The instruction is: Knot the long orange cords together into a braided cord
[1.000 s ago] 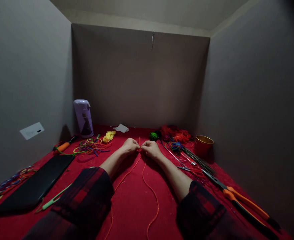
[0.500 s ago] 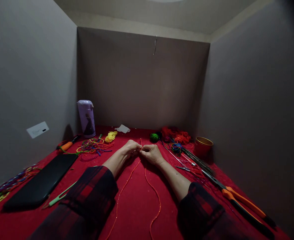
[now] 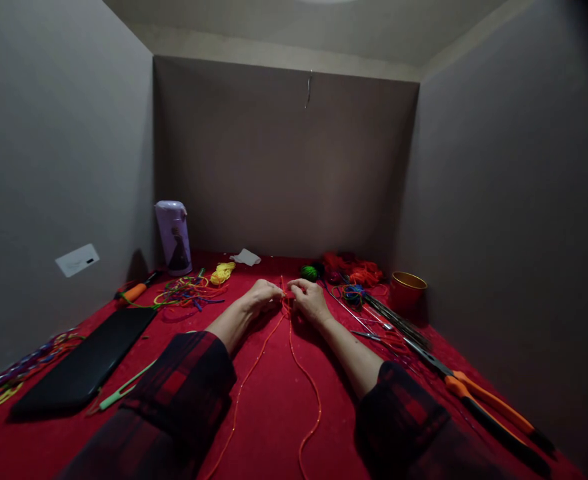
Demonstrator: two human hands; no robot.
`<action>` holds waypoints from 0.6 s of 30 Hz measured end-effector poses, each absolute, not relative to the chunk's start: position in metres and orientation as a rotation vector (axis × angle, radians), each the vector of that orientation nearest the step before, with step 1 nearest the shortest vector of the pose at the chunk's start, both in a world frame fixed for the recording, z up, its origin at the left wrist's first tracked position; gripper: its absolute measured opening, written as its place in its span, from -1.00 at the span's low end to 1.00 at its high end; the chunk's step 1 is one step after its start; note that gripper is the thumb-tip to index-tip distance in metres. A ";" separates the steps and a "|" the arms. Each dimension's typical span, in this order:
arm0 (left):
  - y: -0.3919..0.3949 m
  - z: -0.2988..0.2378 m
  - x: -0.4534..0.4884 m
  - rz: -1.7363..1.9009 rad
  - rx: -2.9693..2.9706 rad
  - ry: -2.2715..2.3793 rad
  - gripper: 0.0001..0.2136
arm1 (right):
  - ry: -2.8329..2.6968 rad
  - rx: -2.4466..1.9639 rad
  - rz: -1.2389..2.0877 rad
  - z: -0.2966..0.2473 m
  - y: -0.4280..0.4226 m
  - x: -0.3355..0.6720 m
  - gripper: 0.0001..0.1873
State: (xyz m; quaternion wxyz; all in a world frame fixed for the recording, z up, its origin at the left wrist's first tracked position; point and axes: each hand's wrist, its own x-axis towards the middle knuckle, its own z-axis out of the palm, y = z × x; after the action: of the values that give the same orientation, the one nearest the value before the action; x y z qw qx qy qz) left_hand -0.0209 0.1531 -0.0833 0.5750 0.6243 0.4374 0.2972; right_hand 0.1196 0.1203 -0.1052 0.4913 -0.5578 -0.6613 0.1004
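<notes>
A thin orange-red cord [image 3: 318, 399] runs up from the bottom edge in two long strands that meet between my hands at the middle of the red cloth [image 3: 269, 427]. My left hand [image 3: 264, 296] is closed, thumb and forefinger pinching the cord where the strands cross; a short end sticks up above the fingertips. Just to the right, my right hand [image 3: 310, 301] has curled fingers at the same crossing, with a bit of cord stretched towards them. The exact grip of its fingertips is small and partly hidden.
At left lie a black phone-like slab [image 3: 87, 360], a light green tweezer-like tool [image 3: 124, 388], tangled cords [image 3: 189, 291] and yellow yarn [image 3: 223, 273]. A purple flask [image 3: 173, 238] stands behind. Orange-handled pliers [image 3: 494, 407], a red cup [image 3: 407, 293] and a green ball [image 3: 309, 273] are on the right.
My right hand has moved slightly right, away from my left, and its fingers have lifted. The cord crossing now shows between the hands. My left hand has stayed nearly in place.
</notes>
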 end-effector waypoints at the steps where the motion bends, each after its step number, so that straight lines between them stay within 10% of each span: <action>1: 0.153 -0.083 -0.021 0.697 1.464 1.021 -0.89 | -1.629 -1.351 0.287 -0.107 0.122 0.119 -0.75; 18: 0.159 -0.090 -0.021 0.717 1.461 1.042 -0.92 | -1.615 -1.404 0.506 -0.110 0.129 0.122 -0.88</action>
State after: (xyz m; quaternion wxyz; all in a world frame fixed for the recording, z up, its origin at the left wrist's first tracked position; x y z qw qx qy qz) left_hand -0.0209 0.1589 -0.0897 0.5686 0.6219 0.4436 0.3052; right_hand 0.1216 0.1287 -0.1100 0.4541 -0.5690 -0.6543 0.2050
